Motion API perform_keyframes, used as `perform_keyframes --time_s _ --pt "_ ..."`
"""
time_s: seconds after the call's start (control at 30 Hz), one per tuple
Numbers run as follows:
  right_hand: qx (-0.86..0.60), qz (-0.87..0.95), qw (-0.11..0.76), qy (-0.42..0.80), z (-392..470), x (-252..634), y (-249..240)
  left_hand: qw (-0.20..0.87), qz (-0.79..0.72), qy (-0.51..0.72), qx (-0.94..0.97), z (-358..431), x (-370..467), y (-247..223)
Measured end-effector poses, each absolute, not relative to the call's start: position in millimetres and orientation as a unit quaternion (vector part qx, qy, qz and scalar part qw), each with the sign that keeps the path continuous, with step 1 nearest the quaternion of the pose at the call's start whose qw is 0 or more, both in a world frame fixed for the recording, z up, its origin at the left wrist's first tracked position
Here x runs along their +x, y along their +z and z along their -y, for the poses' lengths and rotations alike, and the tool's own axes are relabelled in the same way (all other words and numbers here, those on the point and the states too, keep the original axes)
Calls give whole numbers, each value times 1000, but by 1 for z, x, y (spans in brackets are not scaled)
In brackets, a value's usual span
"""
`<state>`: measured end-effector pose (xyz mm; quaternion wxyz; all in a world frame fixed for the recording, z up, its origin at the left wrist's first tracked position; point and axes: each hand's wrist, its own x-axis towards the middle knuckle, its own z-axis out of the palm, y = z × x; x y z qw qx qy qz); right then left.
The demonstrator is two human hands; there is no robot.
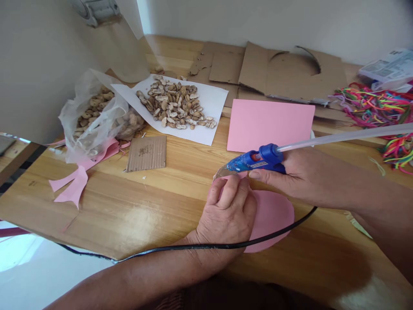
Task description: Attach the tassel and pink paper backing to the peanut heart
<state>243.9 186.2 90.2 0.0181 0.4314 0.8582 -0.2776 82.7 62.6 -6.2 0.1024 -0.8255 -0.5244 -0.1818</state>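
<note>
My right hand [303, 174] grips a blue hot glue gun [253, 162], with a long clear glue stick [342, 137] sticking out of its back. The gun's nozzle points left and down, just past the fingers of my left hand [230, 209]. Those fingers are curled round a piece of pink paper [274, 215], whose rounded part spreads out on the table under my wrist. By the nozzle is a small brownish piece [222, 173], partly hidden; its kind I cannot make out. A black cord [206, 246] crosses over my left wrist.
Peanut shells [177, 103] lie on a white sheet [206, 135], beside a plastic bag [93, 116] of peanuts. Near them are a cardboard square [146, 153] and pink paper scraps [77, 185]. A pink sheet stack [271, 122], cardboard [284, 73] and colourful strings [374, 105] stand further back.
</note>
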Motion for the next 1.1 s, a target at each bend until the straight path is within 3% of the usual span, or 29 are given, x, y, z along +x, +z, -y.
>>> perform_keyframes --time_s 1.1 --pt "427 -861 2 -278 -187 244 91 103 529 -177 -823 -61 83 -2"
